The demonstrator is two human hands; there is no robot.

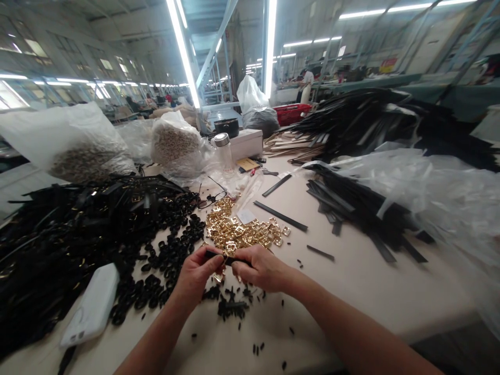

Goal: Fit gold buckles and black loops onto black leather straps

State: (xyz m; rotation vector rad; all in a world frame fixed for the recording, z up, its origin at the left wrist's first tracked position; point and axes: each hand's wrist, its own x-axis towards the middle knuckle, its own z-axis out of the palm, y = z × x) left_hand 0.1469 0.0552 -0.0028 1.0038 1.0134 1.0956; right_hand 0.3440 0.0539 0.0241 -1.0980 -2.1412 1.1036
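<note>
My left hand [197,271] and my right hand [260,266] meet above the table, both closed on a short black strap [237,261]. A gold buckle [230,248] shows at the strap between my fingertips; I cannot tell whether it is threaded on. Just beyond my hands lies a heap of gold buckles [250,232]. Many small black loops [166,265] are strewn to the left of my left hand. Below my hands are small black scraps [233,306].
At left are a mound of black straps with buckles [97,213] and a white power bank [91,304]. Loose black strips [281,215] and a bundle of strips [351,208] lie right, beside plastic sheeting [449,192]. A glass bottle [223,151] and filled bags [175,140] stand behind.
</note>
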